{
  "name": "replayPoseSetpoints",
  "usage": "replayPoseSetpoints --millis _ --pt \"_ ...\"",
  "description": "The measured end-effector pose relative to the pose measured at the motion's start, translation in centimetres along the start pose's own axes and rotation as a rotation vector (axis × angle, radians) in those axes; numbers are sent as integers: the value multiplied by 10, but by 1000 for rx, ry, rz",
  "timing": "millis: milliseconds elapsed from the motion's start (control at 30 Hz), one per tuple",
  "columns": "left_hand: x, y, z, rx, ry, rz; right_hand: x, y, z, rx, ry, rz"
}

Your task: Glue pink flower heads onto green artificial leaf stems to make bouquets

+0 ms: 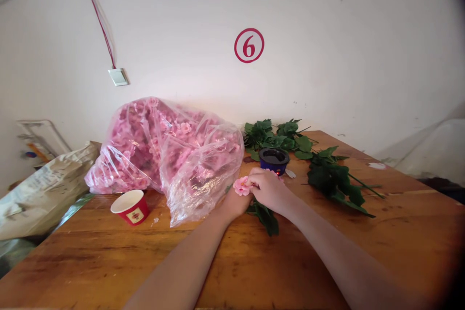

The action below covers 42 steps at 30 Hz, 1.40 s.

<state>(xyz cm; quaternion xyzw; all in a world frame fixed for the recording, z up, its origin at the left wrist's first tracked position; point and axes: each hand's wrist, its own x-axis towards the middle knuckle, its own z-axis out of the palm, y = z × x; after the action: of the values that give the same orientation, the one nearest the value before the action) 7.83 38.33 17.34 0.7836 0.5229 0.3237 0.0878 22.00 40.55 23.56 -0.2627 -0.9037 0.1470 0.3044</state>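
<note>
My right hand [271,190] is closed, its fingertips pinching at a pink artificial blossom [242,186]. Just beneath and to the left, my left hand [238,204] is partly covered by the right one, so its fingers hardly show. Green artificial leaves [267,218] stick out from my left hand over the table, and it seems closed around their stem. Right behind my hands stands a small dark blue pot [274,161] with a black rim and a red light; whatever is inside it is hard to make out.
A large clear plastic bag [192,198] full of pink blossoms lies left on the wooden table [109,261]. A red and white paper cup [131,207] stands before it. Leaf sprays [336,179] lie on the right, with more leaves [276,134] at the back by the wall.
</note>
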Motion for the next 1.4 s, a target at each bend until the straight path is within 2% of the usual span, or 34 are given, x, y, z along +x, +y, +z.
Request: replayPoseSetpoints --millis 200,367,633,733,800,867,967,1067,1133,1233,1400 --pt "-3 -9 0 65 -14 87 -3 1 -6 24 -51 -60" --pt "-2 -11 -1 4 -11 48 -5 6 -8 68 -118 -131" --pt "1 -9 2 -106 12 -56 1 19 2 57 -89 -182" --pt "-1 -1 -2 -154 11 -62 2 21 4 137 -46 -130" --pt "-2 7 -5 -280 31 -132 3 24 1 235 -19 -71" --pt "-3 13 -5 -474 28 -259 5 29 -7 305 49 -31" --pt "-4 18 -4 -663 19 -414 6 42 -28 354 257 39" --pt "-4 16 -1 -645 30 -445 6 57 -48 515 438 169" --pt "-5 13 -1 -581 32 -440 6 65 -59 615 492 247" --pt "-6 11 -1 -444 34 -420 12 73 -75 581 443 318" --pt "-4 11 0 -289 -8 -438 40 79 -98 132 277 326"
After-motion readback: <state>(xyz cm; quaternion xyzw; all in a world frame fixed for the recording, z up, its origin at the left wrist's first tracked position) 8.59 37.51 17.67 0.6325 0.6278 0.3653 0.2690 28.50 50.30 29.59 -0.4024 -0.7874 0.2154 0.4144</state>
